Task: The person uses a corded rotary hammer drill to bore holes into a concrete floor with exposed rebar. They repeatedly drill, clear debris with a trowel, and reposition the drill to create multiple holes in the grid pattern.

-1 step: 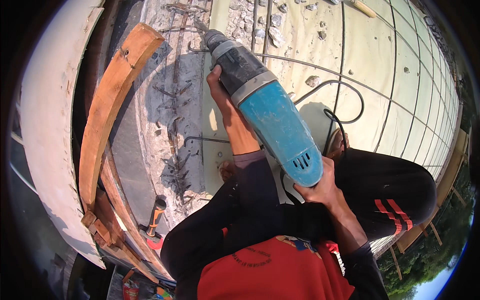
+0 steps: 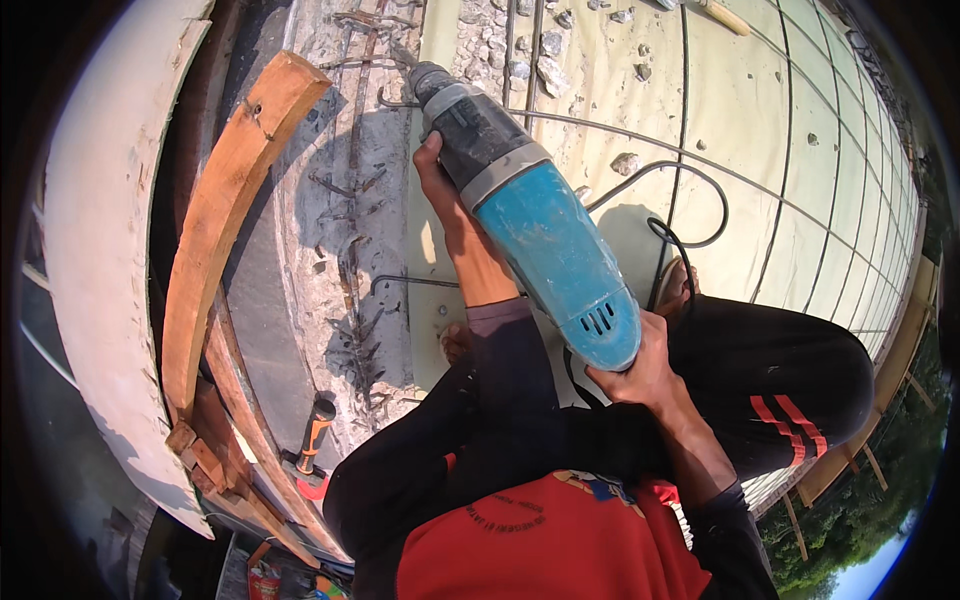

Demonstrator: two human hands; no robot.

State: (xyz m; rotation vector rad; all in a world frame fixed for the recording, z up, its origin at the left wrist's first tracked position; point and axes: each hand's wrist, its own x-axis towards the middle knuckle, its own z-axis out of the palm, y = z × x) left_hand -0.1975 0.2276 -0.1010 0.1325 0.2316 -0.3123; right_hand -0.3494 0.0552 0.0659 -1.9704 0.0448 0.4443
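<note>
A teal and black rotary hammer [image 2: 560, 260] lies slantwise before me, its chuck end far left and its vented rear end nearest me. My left hand [image 2: 450, 195] is closed around the side of its dark front housing; most of those fingers are hidden beneath. At the rear, my right hand [image 2: 645, 365] grips the tool, with the handle out of sight under the body. The bit [image 2: 403, 55] points at a strip of rough, chipped concrete [image 2: 310, 235]. Whether its tip touches the concrete, I cannot tell. Bent steel bars [image 2: 350, 260] stick out of that strip.
A curved wooden beam [image 2: 225, 225] and a pale panel [image 2: 110, 250] stand at left. An orange-handled tool [image 2: 315, 435] lies by my knee. Rubble [image 2: 550, 72] and a black cable [image 2: 715, 200] lie on pale sheeting [image 2: 735, 90] under a grid of steel bars. Trees show at lower right.
</note>
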